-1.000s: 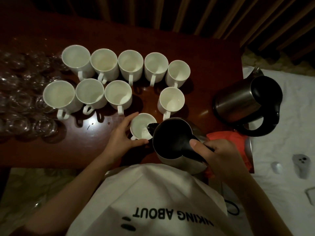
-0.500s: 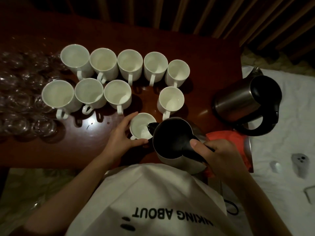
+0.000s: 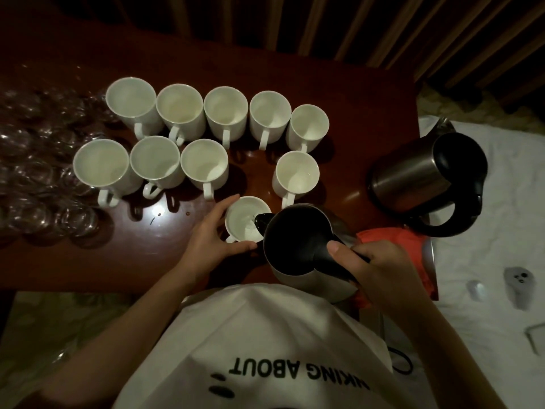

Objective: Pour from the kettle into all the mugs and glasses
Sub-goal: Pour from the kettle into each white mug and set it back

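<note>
The right hand [image 3: 380, 273] grips the kettle [image 3: 300, 246], its spout over the nearest mug [image 3: 246, 219], which the left hand [image 3: 212, 240] cups. Other mugs [image 3: 203, 128] and the glasses [image 3: 38, 184] probably wait.

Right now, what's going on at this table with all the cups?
A person is pouring from a steel kettle into the nearest white mug. The right hand grips the kettle's black handle, with the spout tipped over the mug's rim, while the left hand curls around the mug. Nine more white mugs stand in two rows farther back on the wooden table, clear glasses are crowded at its left end, and a second kettle stands at the right.
</note>
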Demonstrator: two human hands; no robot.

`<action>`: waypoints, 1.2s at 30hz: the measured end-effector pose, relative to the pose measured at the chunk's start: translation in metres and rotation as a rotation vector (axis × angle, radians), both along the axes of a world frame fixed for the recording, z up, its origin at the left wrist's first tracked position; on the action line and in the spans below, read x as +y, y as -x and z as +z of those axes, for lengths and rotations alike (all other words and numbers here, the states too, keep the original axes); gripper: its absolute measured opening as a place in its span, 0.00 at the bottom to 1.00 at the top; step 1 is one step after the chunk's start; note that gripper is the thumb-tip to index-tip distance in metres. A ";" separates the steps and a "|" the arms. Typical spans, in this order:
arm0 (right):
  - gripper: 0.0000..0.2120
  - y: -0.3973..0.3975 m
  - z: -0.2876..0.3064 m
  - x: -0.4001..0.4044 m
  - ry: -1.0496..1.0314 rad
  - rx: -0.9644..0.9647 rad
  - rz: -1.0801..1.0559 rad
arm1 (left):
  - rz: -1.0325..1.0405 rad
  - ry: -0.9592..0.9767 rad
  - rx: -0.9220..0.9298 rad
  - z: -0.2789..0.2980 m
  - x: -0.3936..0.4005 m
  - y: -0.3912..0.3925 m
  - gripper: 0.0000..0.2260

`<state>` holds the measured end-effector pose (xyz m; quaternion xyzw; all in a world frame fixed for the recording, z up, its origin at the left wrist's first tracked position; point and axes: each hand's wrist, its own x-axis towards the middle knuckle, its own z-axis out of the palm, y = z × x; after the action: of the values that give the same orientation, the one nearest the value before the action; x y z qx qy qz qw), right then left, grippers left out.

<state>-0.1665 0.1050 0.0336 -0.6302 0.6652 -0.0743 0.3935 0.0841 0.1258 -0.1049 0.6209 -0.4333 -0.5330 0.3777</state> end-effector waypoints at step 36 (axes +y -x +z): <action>0.34 0.022 -0.006 0.013 -0.016 -0.155 -0.152 | 0.068 0.043 -0.342 0.008 -0.019 0.011 0.40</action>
<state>-0.1883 0.1183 0.0274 -0.5672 0.6792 -0.1472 0.4419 0.0728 0.1070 -0.0971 0.7086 -0.4812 -0.3972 0.3297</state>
